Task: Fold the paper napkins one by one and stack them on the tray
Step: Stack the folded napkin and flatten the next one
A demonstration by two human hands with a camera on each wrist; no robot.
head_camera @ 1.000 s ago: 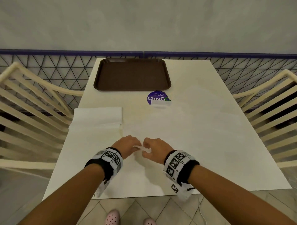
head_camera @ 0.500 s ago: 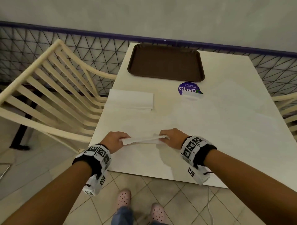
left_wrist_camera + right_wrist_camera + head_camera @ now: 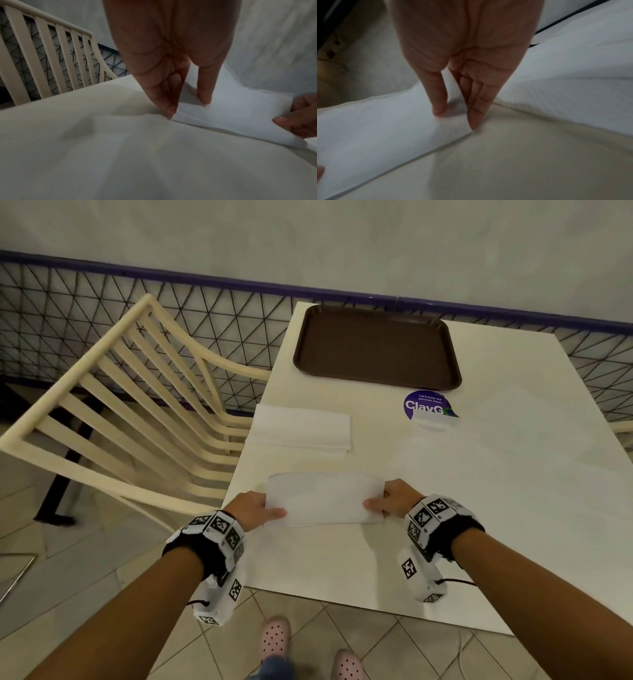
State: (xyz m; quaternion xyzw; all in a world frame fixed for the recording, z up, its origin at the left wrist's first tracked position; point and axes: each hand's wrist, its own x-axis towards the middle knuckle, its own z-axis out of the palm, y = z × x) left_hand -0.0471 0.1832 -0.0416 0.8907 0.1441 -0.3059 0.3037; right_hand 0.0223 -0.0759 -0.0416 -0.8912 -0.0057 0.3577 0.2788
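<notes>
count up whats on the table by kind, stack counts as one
napkin held by both hands: 1
napkin stack: 1
brown tray: 1
round purple sticker: 1
total: 4

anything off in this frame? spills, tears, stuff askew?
One small oddity: the round purple sticker on the white table, just near of the brown plastic tray, has a pale patch over its lower part, as if peeled or covered. No spills show. The white paper napkin pinched by the left hand and right hand looks intact.
</notes>
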